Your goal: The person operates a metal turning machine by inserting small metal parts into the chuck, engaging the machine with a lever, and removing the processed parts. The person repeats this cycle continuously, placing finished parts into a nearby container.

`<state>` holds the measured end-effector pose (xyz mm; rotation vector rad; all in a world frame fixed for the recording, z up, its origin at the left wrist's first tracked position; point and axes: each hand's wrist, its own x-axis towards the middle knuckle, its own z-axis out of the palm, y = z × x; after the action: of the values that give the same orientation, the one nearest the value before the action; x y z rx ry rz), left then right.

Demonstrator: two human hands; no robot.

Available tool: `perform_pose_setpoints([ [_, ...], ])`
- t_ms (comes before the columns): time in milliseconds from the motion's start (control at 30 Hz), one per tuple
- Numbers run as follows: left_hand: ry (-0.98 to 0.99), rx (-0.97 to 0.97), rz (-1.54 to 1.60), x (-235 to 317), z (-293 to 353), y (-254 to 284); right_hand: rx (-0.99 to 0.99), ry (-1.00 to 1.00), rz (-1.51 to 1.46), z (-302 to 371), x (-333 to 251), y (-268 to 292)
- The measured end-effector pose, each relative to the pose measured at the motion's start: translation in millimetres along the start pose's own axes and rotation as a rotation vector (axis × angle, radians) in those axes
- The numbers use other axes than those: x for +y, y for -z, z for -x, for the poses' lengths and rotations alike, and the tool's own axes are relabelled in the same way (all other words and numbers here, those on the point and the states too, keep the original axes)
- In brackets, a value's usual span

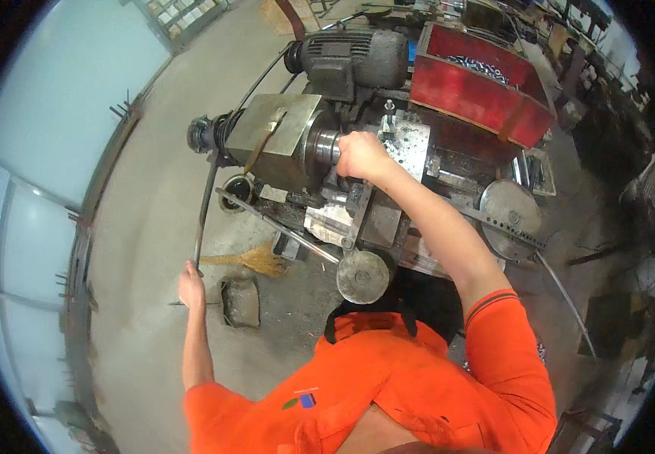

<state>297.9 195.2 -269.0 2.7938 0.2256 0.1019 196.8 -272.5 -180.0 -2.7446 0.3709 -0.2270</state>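
My left hand (191, 286) is closed round the lower end of a long dark lever (206, 200). That lever runs up to the left end of a small lathe's headstock (273, 163). My right hand (361, 157) is closed at the mouth of the shiny round chuck (327, 147) on the headstock's right side. Whatever its fingers pinch there is hidden by the hand. A flat metal plate (270, 121) covers the headstock top, with a strap-like strip (264, 145) lying over it. Just right of my right hand stands a tool post (389, 113) on the slide.
Behind the lathe sit an electric motor (357, 59) and a red box (479, 91) holding many small metal parts. Another rod (282, 228) slants toward a round metal disc (363, 277) near my waist. A straw broom (259, 260) and an open container (239, 303) are on the floor.
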Motion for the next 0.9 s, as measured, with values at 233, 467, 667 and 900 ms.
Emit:
perform_pose_setpoints([
  [233,-0.016,-0.035,0.031,28.0,33.0,2.2,0.057,-0.032,0.197,11.7,6.1,8.3],
  [467,-0.643,0.033,-0.313,91.1,37.3,45.7,0.278,0.295,0.134,90.2,16.1,31.4],
  [667,-1.061,-0.298,0.486,250.4,133.1,53.0,0.330,0.405,0.064,138.3,-16.8,30.9],
  [900,-0.962,-0.895,0.661,295.0,186.6,18.6,0.461,0.385,-0.028,180.2,-16.5,37.8],
])
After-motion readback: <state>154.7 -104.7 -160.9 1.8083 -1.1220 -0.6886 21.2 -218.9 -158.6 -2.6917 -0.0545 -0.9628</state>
